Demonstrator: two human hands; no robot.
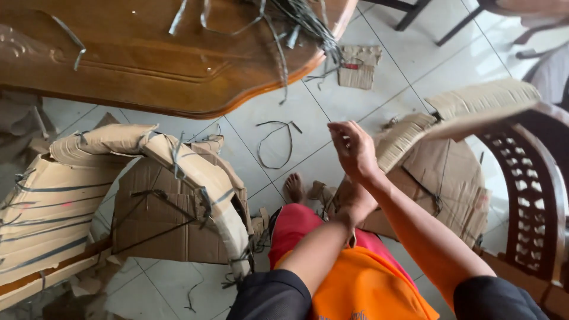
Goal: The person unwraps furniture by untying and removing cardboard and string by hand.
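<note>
Facing tiled floor from seated position. Right hand raised, fingers loosely curled, empty, just beside strapped cardboard bundle at right. Left hand lower, crossed under right forearm, touching bundle's near edge; finger state cannot tell. Second cardboard bundle at left, apart. Wooden table above, loose straps on top.

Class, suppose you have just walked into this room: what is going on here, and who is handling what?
A seated person looks down at their own hands over a tiled floor. The right hand is raised, fingers loosely curled, beside a curved strip of cardboard. The left hand sits lower, near the knee; what it holds is hidden. Bundles of flattened cardboard tied with dark straps lie on both sides. Loose straps litter the floor and a wooden table.
</note>
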